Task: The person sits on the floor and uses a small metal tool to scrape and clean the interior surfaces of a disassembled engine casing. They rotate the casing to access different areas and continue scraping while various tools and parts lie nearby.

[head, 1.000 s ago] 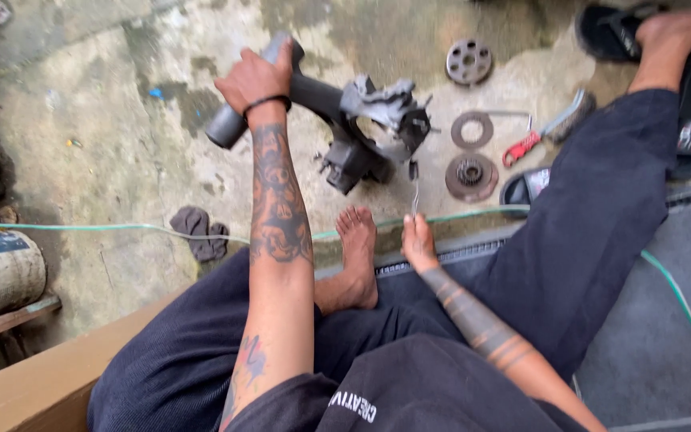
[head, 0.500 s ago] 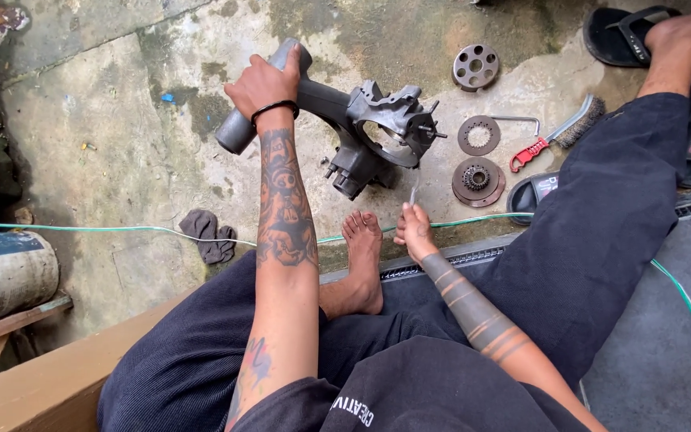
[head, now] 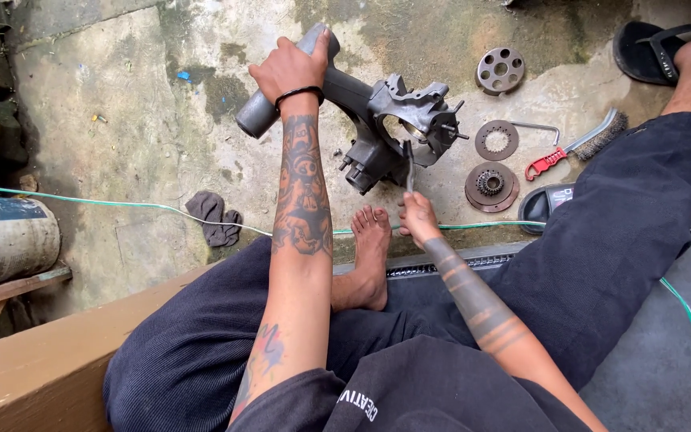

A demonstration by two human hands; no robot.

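My left hand (head: 288, 70) grips the grey tubular end of a dark metal engine housing (head: 393, 120) that rests on the concrete floor. My right hand (head: 417, 218) holds a thin metal tool (head: 409, 166) upright, its tip against the lower side of the housing. My bare foot (head: 365, 256) lies just left of the right hand. Both forearms are tattooed.
Round metal discs and a gear (head: 491, 186) lie right of the housing, with a perforated disc (head: 499, 70) farther back. A red-handled wire brush (head: 576, 146), a dark rag (head: 213, 218), sandals (head: 651, 50), a green cord (head: 105, 202) and a cylinder (head: 5, 240) are around.
The view has shifted slightly downward and left. My right hand has raised the thin tool closer against the housing. My left hand keeps its grip on the tube.
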